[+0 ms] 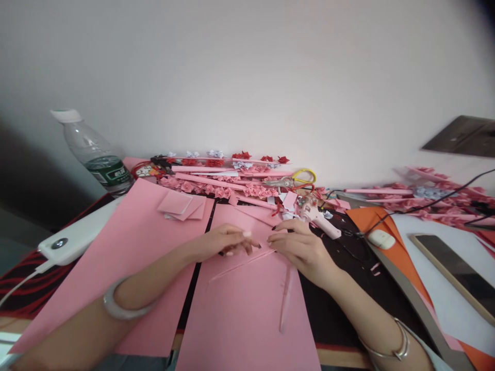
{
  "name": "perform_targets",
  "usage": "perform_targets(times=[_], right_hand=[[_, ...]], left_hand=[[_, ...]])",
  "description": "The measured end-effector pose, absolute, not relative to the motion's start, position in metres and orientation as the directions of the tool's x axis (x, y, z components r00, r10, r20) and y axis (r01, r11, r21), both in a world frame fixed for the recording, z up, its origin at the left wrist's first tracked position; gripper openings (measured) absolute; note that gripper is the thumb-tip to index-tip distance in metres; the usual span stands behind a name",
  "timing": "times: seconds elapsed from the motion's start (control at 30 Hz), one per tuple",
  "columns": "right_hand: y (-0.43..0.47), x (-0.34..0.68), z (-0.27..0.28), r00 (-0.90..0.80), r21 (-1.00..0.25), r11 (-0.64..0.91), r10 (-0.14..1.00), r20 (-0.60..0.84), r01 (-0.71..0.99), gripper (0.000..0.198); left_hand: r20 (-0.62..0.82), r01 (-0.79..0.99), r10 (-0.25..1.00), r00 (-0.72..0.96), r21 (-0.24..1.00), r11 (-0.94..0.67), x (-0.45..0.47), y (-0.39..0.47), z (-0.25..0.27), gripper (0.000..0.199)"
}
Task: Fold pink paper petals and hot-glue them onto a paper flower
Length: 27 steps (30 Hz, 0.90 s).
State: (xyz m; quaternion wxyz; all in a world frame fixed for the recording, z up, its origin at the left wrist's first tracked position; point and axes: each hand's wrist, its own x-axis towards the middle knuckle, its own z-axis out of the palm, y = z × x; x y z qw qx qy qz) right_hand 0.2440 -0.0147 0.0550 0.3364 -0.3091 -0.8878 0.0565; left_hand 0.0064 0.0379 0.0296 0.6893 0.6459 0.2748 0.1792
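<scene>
My left hand (228,241) hovers over a large pink paper sheet (240,319), its fingers loosely bent and apart, somewhat blurred, with nothing visible in them. Facing it, my right hand (307,251) has its fingers closed at the upper end of a thin pink paper strip (240,268). That strip slants down to the left across the sheet. Below my right hand lies a slim, see-through pinkish pen-like stick (286,304). To the left is a second pink sheet (143,288), with a small stack of pink paper squares (181,205) at its far end.
Along the wall lie pink rolled sticks and folded paper flowers (224,191), yellow-handled scissors (286,181) and a pale pink glue gun (319,219). A water bottle (96,154) and white power bank (77,232) stand left. Rightward are an earbud case (381,239) and a phone (456,270).
</scene>
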Motion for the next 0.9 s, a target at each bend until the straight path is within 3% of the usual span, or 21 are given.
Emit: perform_targets(times=[0.13,0.27,0.37,0.53,0.63,0.7,0.83,0.9], right_hand=[[-0.02,0.232,0.052,-0.613,-0.254,0.821,0.555,0.562,0.511,0.021],[-0.016,0.233,0.048,-0.585,-0.257,0.795,0.586,0.561,0.549,0.02],[-0.011,0.243,0.049,-0.474,-0.286,0.732,0.638,0.607,0.619,0.024],[0.001,0.274,0.055,-0.085,-0.396,0.485,0.709,0.7,0.78,0.012],[0.011,0.295,0.052,0.067,-0.362,0.207,0.785,0.616,0.909,0.024],[0.017,0.306,0.045,0.102,-0.316,0.088,0.837,0.537,0.945,0.015],[0.022,0.315,0.031,0.124,-0.202,-0.043,0.905,0.407,0.978,0.048],[0.022,0.317,0.027,0.16,-0.156,-0.111,0.924,0.346,0.982,0.052]], left_hand=[[-0.229,0.166,0.481,0.847,0.971,0.17,0.016,0.024,0.036,0.037],[-0.241,0.119,0.486,0.84,0.956,0.269,0.021,0.022,0.03,0.035],[-0.248,0.095,0.531,0.81,0.95,0.298,0.019,0.026,0.025,0.036],[-0.231,0.005,0.672,0.703,0.947,0.321,0.015,0.03,0.022,0.031],[-0.231,-0.047,0.712,0.663,0.937,0.347,0.015,0.029,0.022,0.03],[-0.221,-0.075,0.738,0.638,0.936,0.345,0.015,0.029,0.022,0.029],[-0.194,-0.11,0.775,0.601,0.941,0.321,0.016,0.03,0.022,0.032],[-0.19,-0.114,0.785,0.589,0.943,0.313,0.016,0.03,0.022,0.034]])
